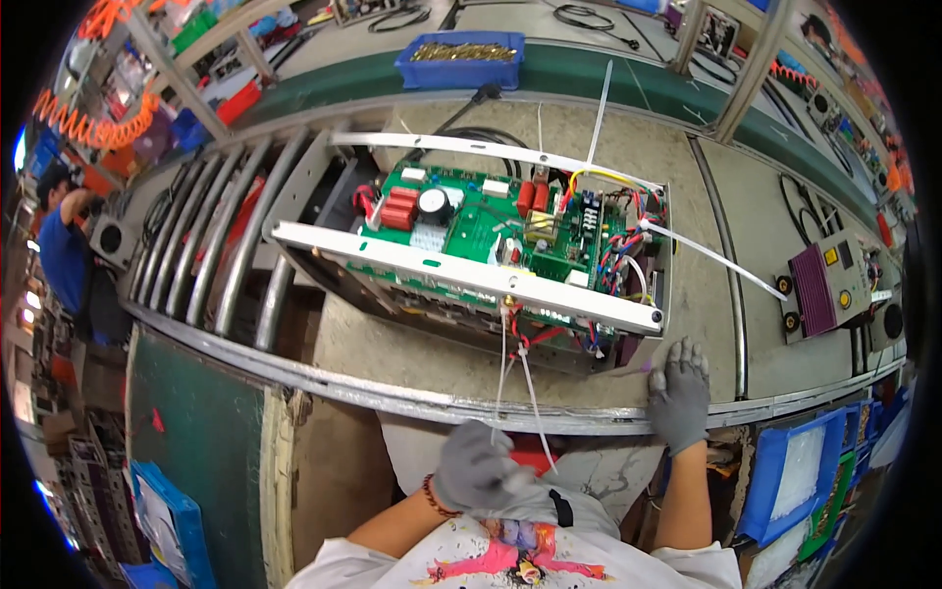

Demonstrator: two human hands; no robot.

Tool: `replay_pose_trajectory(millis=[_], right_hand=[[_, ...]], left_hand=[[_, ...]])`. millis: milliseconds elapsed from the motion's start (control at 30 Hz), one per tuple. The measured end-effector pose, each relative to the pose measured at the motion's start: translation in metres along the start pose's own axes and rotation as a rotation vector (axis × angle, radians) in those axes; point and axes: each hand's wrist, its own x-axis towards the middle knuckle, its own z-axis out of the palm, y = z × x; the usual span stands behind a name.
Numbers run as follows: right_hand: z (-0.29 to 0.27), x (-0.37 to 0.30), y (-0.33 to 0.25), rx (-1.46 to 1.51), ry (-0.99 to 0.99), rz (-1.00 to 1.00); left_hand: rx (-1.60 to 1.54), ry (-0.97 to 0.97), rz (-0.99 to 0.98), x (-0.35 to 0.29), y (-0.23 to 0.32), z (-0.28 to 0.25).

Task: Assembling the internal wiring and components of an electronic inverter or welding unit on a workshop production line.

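Observation:
An open welding-machine-like chassis with white metal rails [579, 297] lies on the bench, a green circuit board [466, 231] between the rails. White cable ties [535, 407] hang from red and blue wires at its near side. Just below them, over my lap, is my grey-gloved left hand [476, 466]. Its fingers are curled and slightly blurred; a tie's end meets the glove, but what they hold is hidden. My right hand [679, 398], also gloved in grey, rests on the bench's front edge near the chassis corner, fingers stretched out. Another cable tie [716, 257] sticks out to the right.
Metal rollers [231, 245] lie left of the chassis. A finished-looking purple and silver unit [827, 285] stands at the right. Beyond the chassis sits a blue bin [459, 74] of brass-coloured parts. Blue trays [793, 476] hang below the bench at right. A person [69, 250] is at far left.

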Motion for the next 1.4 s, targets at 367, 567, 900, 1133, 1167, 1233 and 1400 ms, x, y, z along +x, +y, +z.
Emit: replay_pose_trajectory(millis=[367,567,900,1133,1167,1233,1400], right_hand=[[-0.002,-0.002,-0.070,0.695,-0.124,-0.349],[-0.008,0.015,0.122,0.045,0.350,0.213],[0.027,0.033,0.239,-0.048,0.005,0.684],[0.033,0.006,0.190,-0.538,-0.220,0.244],[0.034,0.008,0.174,-0.431,-0.212,0.258],[0.040,-0.003,0.126,-0.444,-0.084,0.283],[0.011,-0.027,0.013,-0.068,-0.048,0.200]], left_hand=[[0.397,-0.444,-0.330,0.024,0.012,0.045],[0.570,-0.309,-0.538,-0.007,-0.013,-0.013],[0.946,-0.192,-0.816,-0.028,-0.058,-0.112],[1.142,-0.178,-1.160,-0.014,-0.111,-0.183],[1.091,-0.182,-1.251,-0.021,-0.122,-0.198],[0.973,-0.070,-1.305,-0.041,-0.148,-0.224],[0.971,-0.253,-1.351,-0.054,-0.200,-0.293]])
